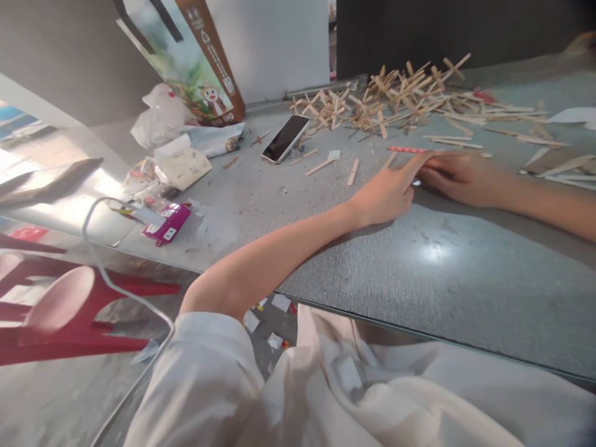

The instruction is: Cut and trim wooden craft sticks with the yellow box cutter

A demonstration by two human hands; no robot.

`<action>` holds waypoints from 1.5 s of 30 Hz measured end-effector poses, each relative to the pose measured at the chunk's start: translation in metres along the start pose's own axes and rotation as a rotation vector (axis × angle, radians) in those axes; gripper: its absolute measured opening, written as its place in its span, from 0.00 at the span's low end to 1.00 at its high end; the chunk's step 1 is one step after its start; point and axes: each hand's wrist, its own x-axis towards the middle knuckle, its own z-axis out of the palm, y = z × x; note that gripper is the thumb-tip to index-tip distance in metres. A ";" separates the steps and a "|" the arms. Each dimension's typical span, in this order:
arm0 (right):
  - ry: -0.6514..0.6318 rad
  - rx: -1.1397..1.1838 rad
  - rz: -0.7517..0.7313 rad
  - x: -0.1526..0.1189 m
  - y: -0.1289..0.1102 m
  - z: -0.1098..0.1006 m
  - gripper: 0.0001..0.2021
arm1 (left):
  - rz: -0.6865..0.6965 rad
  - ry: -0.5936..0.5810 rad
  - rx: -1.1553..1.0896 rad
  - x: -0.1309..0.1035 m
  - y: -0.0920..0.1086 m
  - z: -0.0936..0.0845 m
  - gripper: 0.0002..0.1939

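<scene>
My left hand (pixel 388 191) reaches in over the grey table, its index finger stretched toward my right hand and the other fingers curled in. My right hand (pixel 459 176) meets it from the right, with its fingers bent down and closed together. Where the fingertips touch, a small pale shiny bit shows beneath them, too little of it visible to name. Just behind the fingers lies a thin red stick with pale marks (pixel 404 149); whether a finger touches it I cannot tell. Flat wooden sticks, one of them a short stick (pixel 353 172), lie near my left hand.
A heap of wooden sticks (pixel 382 99), some joined in crosses, spreads along the table's back. A smartphone (pixel 285 139) lies left of it. Farther left are a printed bag (pixel 186 62), a purple packet (pixel 167 223) and a white cable (pixel 100 248). A red stool (pixel 65 310) stands below.
</scene>
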 end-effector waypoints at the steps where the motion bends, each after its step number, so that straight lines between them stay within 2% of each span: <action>1: -0.001 -0.005 0.001 -0.001 0.001 0.000 0.20 | -0.004 -0.007 -0.006 0.001 -0.001 0.001 0.37; 8: -0.001 -0.030 0.015 0.000 0.002 0.000 0.18 | -0.018 -0.007 0.024 0.001 -0.003 0.003 0.37; 17: 0.028 -0.024 -0.023 0.005 -0.004 0.002 0.18 | -0.029 -0.010 0.082 -0.004 0.007 -0.007 0.36; 29: 0.051 0.002 -0.020 0.008 -0.008 0.001 0.18 | -0.032 -0.012 0.124 -0.006 0.010 -0.010 0.35; 45: 0.036 -0.007 0.000 0.008 -0.007 0.001 0.19 | -0.021 -0.015 0.141 -0.005 0.006 -0.008 0.38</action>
